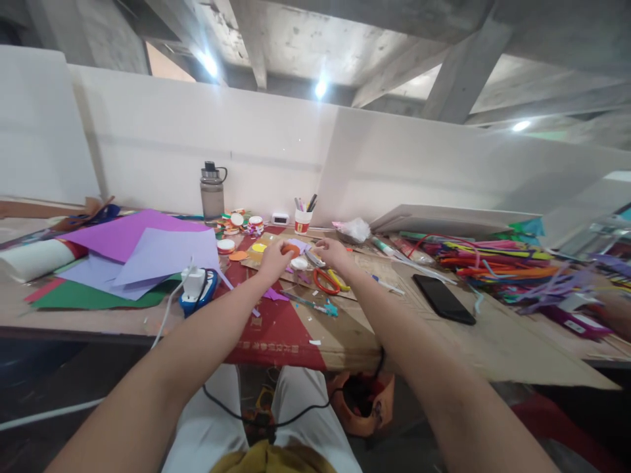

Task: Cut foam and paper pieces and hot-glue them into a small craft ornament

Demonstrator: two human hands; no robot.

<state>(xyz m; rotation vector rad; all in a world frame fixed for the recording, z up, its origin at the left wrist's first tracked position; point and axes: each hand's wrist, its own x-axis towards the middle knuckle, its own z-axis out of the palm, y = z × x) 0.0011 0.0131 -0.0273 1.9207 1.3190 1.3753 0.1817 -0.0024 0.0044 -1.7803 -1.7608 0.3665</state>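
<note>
The left hand (pixel 273 257) is closing its grip on an orange disc (pixel 290 249) above the counter (pixel 355 335). The right hand (pixel 331 250) is resting just beside it, near the orange scissors (pixel 325 281); its grip state cannot be determined.

A small orange piece (pixel 290 249), rounded and flat-looking, sits pinched at the fingertips of the left hand (pixel 274 257), held just above the desk (pixel 345 328). The right hand (pixel 332 250) is close beside it, fingers bent toward a small white round piece (pixel 299 263) that lies flat on the cardboard below.
</note>
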